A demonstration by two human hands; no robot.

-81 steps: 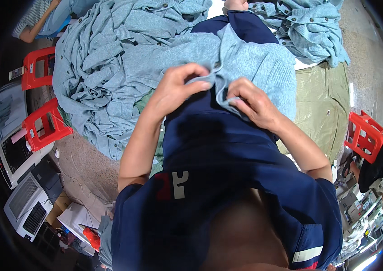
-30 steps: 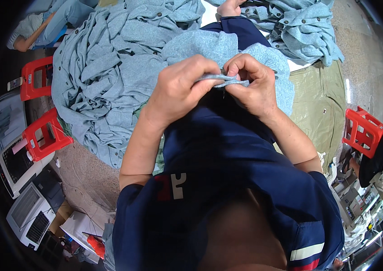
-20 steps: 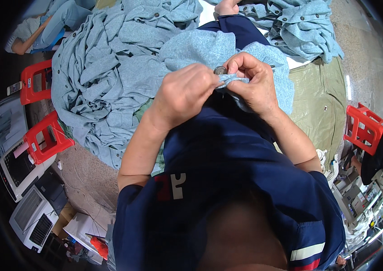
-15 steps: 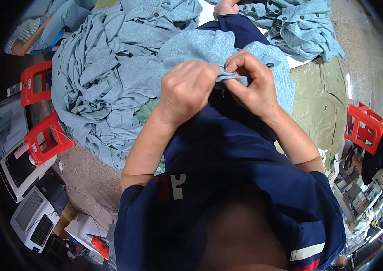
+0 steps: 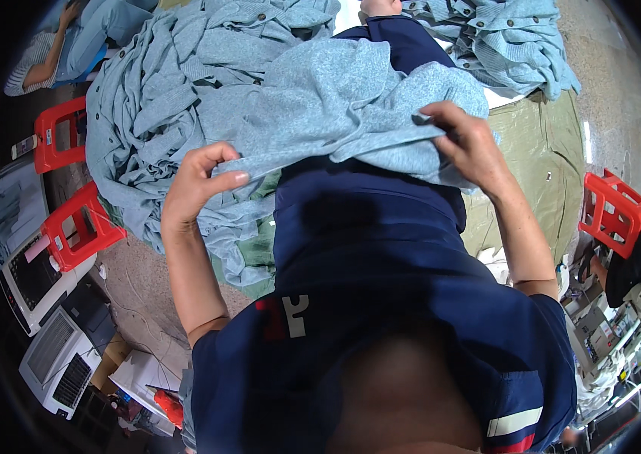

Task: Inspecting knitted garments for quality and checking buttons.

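A light blue knit garment (image 5: pixel 320 98) lies across my lap and over my dark trouser leg. Its lower edge is stretched sideways between my two hands. At the left end, my left hand (image 5: pixel 198 181) has the edge between thumb and curled fingers. My right hand (image 5: pixel 472 144) grips the other end of the edge, with its thumb and forefinger partly round the cloth. Folds hide parts of the garment. To the left, the heap of blue-grey buttoned garments (image 5: pixel 154 113) touches the cloth I hold.
Another garment pile (image 5: pixel 513 41) is at the far right, on an olive ground sheet (image 5: pixel 532 159). Red stools (image 5: pixel 78 227) stand at the left, near white machines (image 5: pixel 59 363); another red stool (image 5: pixel 614 212) is at the right. A seated person (image 5: pixel 105 34) is at the far left.
My hands have moved apart from the middle, left hand leftward and down, right hand slightly right. The gathered cloth between them is now spread into a long edge.
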